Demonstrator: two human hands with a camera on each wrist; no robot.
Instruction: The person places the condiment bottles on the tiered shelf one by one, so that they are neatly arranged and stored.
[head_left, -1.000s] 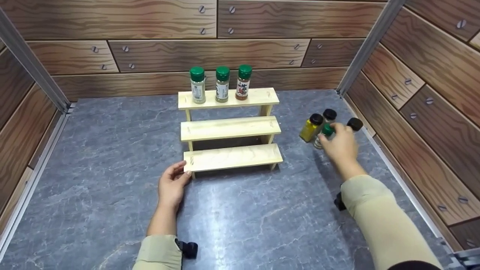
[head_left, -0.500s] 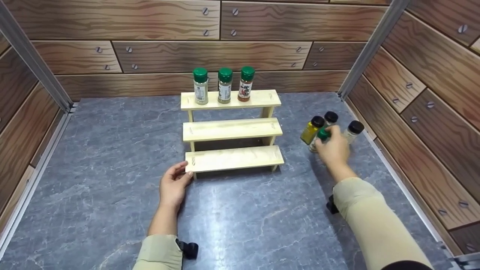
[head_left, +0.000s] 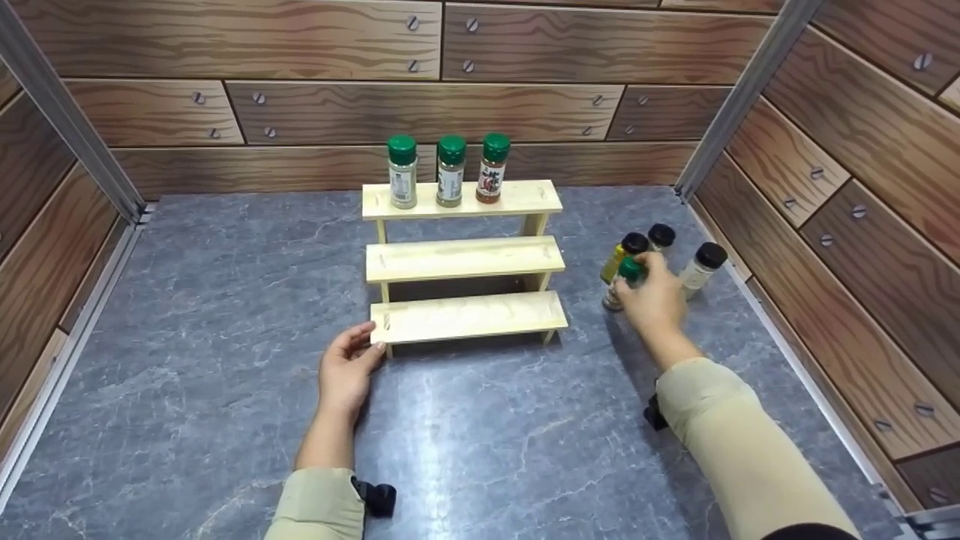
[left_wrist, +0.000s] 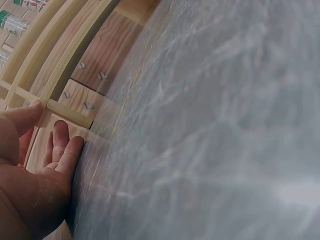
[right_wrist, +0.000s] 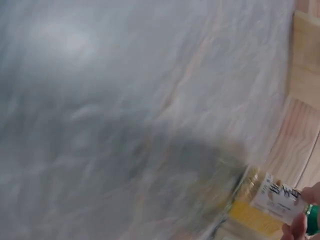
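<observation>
A three-step wooden display rack [head_left: 465,259] stands on the grey marbled table. My left hand [head_left: 345,379] holds the left front corner of its lowest step, with the thumb [left_wrist: 31,116] at the front edge in the left wrist view. Off to the right of the rack, my right hand [head_left: 656,306] pinches a green-capped spice jar [head_left: 630,268] near its cap. The right wrist view shows that jar's white label [right_wrist: 277,200] with dark characters. Three green-capped spice jars [head_left: 450,176] stand in a row on the top step.
Beside the right hand stand a yellow black-capped jar [head_left: 615,262], another black-capped jar [head_left: 661,236] and a pale black-capped jar [head_left: 701,270]. Wood-patterned panels [head_left: 420,112] close off the back and both sides.
My right hand has moved left and a little toward me with the green-capped jar, away from the pale black-capped jar. The left hand keeps its place at the rack.
</observation>
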